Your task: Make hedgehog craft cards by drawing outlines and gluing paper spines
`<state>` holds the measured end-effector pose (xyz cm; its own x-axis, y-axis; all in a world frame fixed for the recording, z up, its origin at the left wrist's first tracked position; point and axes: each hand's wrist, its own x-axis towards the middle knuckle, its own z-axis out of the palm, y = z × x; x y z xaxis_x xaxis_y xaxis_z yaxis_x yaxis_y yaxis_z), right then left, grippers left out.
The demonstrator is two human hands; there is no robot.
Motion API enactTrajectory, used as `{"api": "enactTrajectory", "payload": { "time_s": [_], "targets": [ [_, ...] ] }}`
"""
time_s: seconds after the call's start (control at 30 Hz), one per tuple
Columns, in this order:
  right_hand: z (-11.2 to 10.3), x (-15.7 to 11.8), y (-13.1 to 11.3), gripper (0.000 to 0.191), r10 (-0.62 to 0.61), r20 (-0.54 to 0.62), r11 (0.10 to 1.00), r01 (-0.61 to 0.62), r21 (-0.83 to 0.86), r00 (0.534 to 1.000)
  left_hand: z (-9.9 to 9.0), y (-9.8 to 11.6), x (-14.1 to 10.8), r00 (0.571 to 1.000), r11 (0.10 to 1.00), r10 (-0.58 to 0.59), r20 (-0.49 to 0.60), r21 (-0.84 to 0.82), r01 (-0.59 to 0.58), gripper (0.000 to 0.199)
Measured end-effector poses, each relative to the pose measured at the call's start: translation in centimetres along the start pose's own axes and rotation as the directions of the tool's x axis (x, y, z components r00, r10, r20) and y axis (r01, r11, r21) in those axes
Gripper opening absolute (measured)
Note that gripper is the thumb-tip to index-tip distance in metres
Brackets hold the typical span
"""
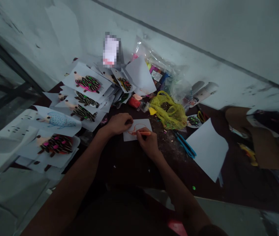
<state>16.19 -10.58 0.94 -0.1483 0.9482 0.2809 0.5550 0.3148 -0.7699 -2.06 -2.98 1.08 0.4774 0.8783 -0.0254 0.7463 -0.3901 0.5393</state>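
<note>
Right hand [148,143] pinches orange marker [144,133], likely mid-outline. Left hand [121,123] curled at paper [141,126]'s 10 o'clock, can't tell if gripping. Next stroke wants paper steady.

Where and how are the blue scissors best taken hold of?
Probably by the handles of the blue scissors, from the near right side: they lie flat and slanted, handle end nearer, tips pointing away. The right hand would first need to release the orange pen.

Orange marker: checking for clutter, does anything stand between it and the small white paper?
Nothing visible does. The right hand holds the orange marker over the small white paper; the left hand lies at the paper's upper left.
</note>
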Motion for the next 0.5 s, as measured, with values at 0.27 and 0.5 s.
{"api": "enactTrajectory", "payload": {
  "time_s": [0.27,0.5],
  "targets": [
    [0.19,-0.06,-0.27,0.021,-0.022,0.030,0.999,0.020,0.049,0.999,0.11,-0.05,-0.03,1.000,1.000,0.003,-0.008,-0.001,-0.003,0.022],
    [0.00,0.02,-0.15,0.021,-0.017,-0.009,1.000,0.017,0.003,1.000,0.03,-0.05,-0.06,1.000,1.000,0.004,-0.003,-0.009,-0.004,0.023]
  ]
}}
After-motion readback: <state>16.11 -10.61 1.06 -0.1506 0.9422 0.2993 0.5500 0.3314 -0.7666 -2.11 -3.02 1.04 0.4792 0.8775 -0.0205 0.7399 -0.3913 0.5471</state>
